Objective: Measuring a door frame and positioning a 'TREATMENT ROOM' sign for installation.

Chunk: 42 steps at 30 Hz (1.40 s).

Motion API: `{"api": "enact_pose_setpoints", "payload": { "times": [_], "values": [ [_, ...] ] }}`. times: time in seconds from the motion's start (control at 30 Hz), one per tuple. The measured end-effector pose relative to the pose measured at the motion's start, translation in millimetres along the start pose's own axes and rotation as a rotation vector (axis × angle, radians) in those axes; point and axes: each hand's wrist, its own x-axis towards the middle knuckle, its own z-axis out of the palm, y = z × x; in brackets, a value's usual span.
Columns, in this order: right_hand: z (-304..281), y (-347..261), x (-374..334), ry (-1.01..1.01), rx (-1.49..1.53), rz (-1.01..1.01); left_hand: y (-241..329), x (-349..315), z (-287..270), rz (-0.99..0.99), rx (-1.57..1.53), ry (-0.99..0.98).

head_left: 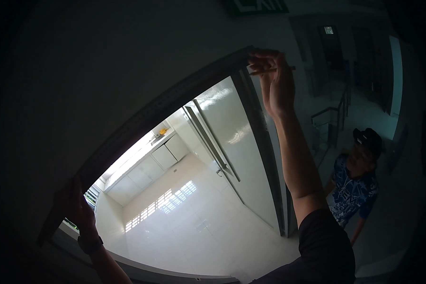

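Note:
A long dark trim strip (163,102) lies along the top of a doorway, bent into a curve by the lens. My left hand (75,208), with a dark watch (90,244) on its wrist, grips the strip near its left end; its fingers are dim in shadow. High at the strip's right end, my right hand (277,80) is raised to the upper corner of the door frame (258,113). Its fingers are closed around a thin reddish pencil (272,71), held roughly level. Whether those fingers also touch the strip is hard to tell.
A pale door (234,151) stands open into a bright room with a glossy tiled floor (175,236) and low white cabinets (146,165). Right of me stands a person (355,180) in a cap and blue patterned shirt. Behind them is a stair railing (333,111).

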Motion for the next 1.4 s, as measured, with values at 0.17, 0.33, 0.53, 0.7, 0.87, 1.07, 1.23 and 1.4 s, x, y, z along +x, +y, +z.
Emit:
{"api": "enact_pose_setpoints", "payload": {
  "times": [0.17,0.33,0.53,0.7,0.87,1.07,1.23,1.4],
  "values": [
    [-93,13,78,-0.095,-0.004,0.092,-6,-6,3,0.025,0.040,0.000],
    [-92,41,104,-0.254,-0.158,0.114,-15,-21,5,-0.062,0.098,-0.086],
    [-86,48,111,-0.283,-0.221,0.126,-25,-32,13,-0.065,0.173,-0.125],
    [-86,52,111,-0.290,-0.276,0.085,-26,-32,15,-0.048,0.109,-0.101],
    [-89,52,113,-0.325,-0.334,0.079,-25,-31,16,-0.047,0.090,-0.084],
    [-89,55,114,-0.330,-0.353,0.103,-30,-36,22,-0.084,0.045,-0.068],
    [-85,56,111,-0.310,-0.263,0.091,-39,-41,28,-0.043,0.036,-0.064],
    [-84,54,109,-0.305,-0.335,0.089,-32,-38,25,-0.078,0.008,-0.070]
  ]
}}
